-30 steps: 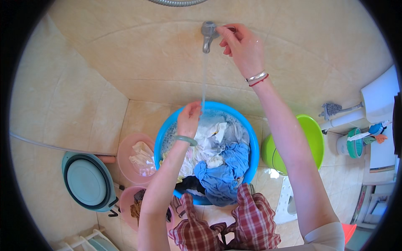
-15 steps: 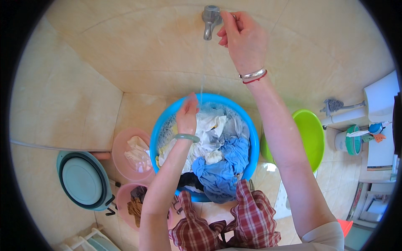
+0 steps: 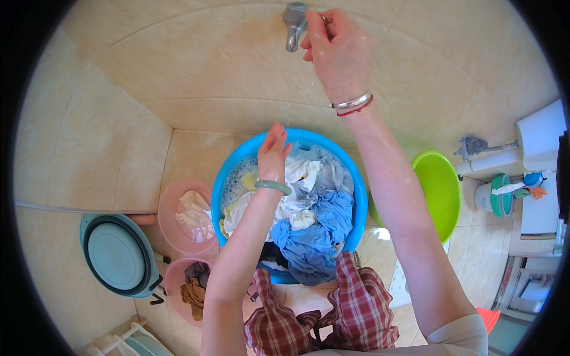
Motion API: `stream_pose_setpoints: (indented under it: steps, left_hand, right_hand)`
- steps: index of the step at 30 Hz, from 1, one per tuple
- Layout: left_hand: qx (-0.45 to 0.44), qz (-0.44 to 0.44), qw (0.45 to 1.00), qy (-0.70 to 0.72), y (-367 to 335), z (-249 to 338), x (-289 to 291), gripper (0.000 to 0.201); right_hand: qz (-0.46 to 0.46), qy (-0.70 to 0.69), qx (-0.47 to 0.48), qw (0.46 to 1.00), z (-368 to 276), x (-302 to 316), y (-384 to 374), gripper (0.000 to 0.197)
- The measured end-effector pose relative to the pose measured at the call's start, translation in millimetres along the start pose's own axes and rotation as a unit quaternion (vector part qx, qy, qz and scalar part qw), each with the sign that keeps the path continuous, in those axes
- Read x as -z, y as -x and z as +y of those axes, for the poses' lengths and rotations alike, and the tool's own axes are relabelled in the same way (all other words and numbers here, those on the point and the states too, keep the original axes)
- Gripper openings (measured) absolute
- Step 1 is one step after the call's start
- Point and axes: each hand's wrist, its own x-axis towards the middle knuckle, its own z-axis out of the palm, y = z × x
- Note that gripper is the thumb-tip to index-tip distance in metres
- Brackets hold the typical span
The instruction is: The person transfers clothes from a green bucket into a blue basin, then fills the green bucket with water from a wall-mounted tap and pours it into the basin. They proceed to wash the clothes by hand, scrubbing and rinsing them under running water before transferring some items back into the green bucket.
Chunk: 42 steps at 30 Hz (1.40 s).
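Observation:
My right hand (image 3: 343,56) is raised to the wall, thumb and fingers closed around the small handle of a metal tap (image 3: 294,26). The handle is mostly hidden by the fingers. Below, my left hand (image 3: 273,155) hovers over the far side of a blue basin (image 3: 360,222), fingers stretched out and holding nothing. Suds and water fill the basin around soaked clothes: white garments (image 3: 300,178), a blue cloth (image 3: 306,243) and a dark piece (image 3: 273,255) at the near edge. A green bangle circles my left wrist.
Two pink basins (image 3: 172,237) with laundry stand at left, beside a grey-blue folding basin (image 3: 116,258). A lime-green basin (image 3: 439,196) sits behind my right forearm. Farther right are a grey drain pipe (image 3: 493,163) and a small bucket (image 3: 496,199). My plaid-covered knees (image 3: 365,308) border the blue basin.
The thin water stream under the tap is no longer clearly visible. My left hand has shifted slightly right and straightened its fingers. My right hand stays at the tap handle.

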Motion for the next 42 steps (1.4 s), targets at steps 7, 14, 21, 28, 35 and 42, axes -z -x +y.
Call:
stream_pose_setpoints:
  steps: [7,14,21,28,35,42]
  left_hand:
    - [0.044,0.044,0.998,0.007,-5,-8,40,0.045]
    - [0.161,0.131,0.978,0.019,-16,-61,80,0.050]
    - [0.170,0.134,0.975,0.050,-25,-101,127,0.048]
    - [0.165,0.102,0.981,0.020,-21,-113,116,0.046]
    - [0.198,-0.023,0.972,0.129,-23,-89,106,0.042]
    - [0.235,-0.099,0.947,0.195,-1,-50,71,0.043]
  right_hand:
    - [-0.085,-0.140,-0.199,0.966,-6,21,36,0.023]
    - [-0.452,0.193,-0.127,0.861,126,14,265,0.039]
    - [-0.637,0.251,-0.096,0.722,134,-31,322,0.046]
    - [-0.458,0.240,-0.086,0.852,171,-51,362,0.026]
    - [-0.326,-0.096,-0.101,0.935,64,-6,276,0.022]
    - [-0.376,-0.316,-0.113,0.864,-11,19,272,0.009]
